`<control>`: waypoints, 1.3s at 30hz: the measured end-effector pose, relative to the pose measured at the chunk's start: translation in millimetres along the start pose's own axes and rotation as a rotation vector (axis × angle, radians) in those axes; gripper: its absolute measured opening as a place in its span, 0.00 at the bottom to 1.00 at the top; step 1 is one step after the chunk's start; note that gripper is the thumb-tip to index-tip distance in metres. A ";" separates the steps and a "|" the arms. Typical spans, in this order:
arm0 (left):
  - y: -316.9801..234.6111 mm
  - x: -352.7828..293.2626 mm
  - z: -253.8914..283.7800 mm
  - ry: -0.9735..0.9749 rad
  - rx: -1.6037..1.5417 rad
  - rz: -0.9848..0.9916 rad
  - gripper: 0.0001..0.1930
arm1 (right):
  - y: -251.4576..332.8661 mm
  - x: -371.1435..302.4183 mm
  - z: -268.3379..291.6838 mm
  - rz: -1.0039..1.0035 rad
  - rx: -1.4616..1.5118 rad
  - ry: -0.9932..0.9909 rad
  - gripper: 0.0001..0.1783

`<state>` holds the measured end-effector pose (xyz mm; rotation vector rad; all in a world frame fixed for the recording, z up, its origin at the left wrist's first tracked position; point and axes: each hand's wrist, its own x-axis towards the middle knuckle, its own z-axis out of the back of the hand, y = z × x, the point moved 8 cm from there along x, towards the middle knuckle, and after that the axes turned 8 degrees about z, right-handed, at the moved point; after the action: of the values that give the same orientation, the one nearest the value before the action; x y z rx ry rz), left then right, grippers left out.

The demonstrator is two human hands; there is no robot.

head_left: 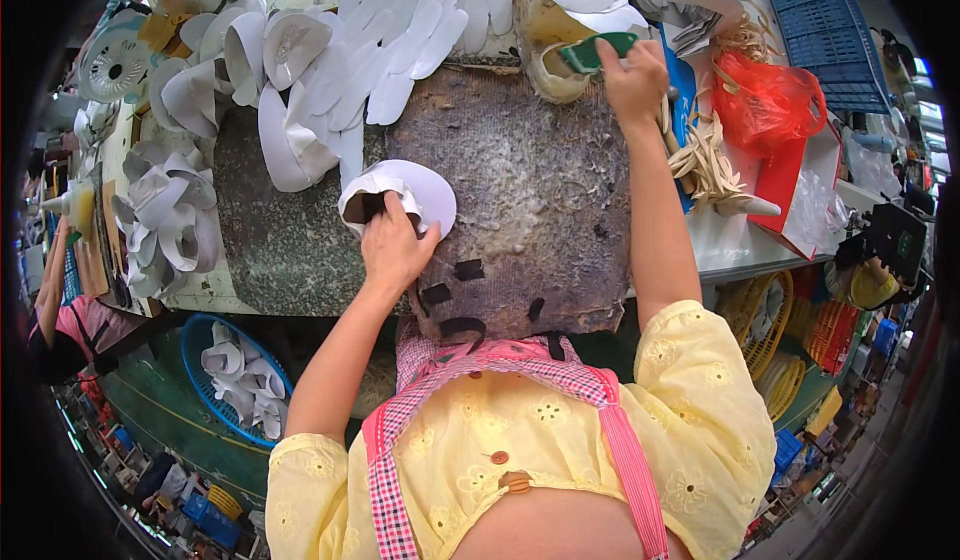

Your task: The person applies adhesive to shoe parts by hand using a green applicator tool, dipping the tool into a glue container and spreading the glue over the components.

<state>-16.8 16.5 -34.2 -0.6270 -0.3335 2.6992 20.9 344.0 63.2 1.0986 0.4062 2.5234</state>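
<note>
My left hand [393,244] is closed on a white shoe upper [428,188], with its fingers at the dark opening and the thumb on its outside. The upper rests on the worn mat near the middle. At the far right of the mat, my right hand [634,82] grips a flat green-handled tool [598,52]. This tool is tilted over the mouth of a glue-crusted container [558,72]. Its working end cannot be made out clearly. Dried whitish glue covers much of the brown mat [520,200].
White shoe uppers [175,210] and flat white insoles [420,40] are heaped left and at the back. To the right lie beige strips [705,160], a red plastic bag [765,105] and a blue crate [825,30]. A blue basket [190,365] stands below left. Another person's arm [52,280] shows far left.
</note>
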 end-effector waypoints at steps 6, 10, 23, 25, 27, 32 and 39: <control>18.7 4.3 14.0 -0.041 -0.343 0.046 0.13 | -57.3 -40.9 2.1 -0.356 0.506 0.070 0.08; 21.4 9.3 22.0 -0.103 -0.674 0.008 0.13 | -66.9 -57.0 12.3 -0.418 0.289 0.254 0.07; 30.2 53.2 -32.4 0.049 -0.979 0.198 0.16 | 100.9 -118.0 -107.7 -0.365 0.830 0.391 0.04; 21.1 48.0 -32.7 0.213 -1.009 0.284 0.18 | 110.1 -93.5 -106.7 -0.267 0.906 0.303 0.04; 29.0 48.1 -35.2 0.240 -0.992 0.293 0.19 | 113.1 -106.8 -105.3 -0.166 0.892 0.352 0.04; 36.8 46.9 -38.8 0.221 -1.099 0.316 0.13 | 113.2 -141.0 -87.4 -0.087 0.864 0.635 0.04; 28.3 39.2 -31.3 0.328 -1.255 0.369 0.10 | 100.8 -134.3 -100.1 -0.305 0.941 0.410 0.02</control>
<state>-43.2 10.4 -85.0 -1.5137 -2.0043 2.3169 10.5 184.1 -49.0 0.6547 1.8388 2.2511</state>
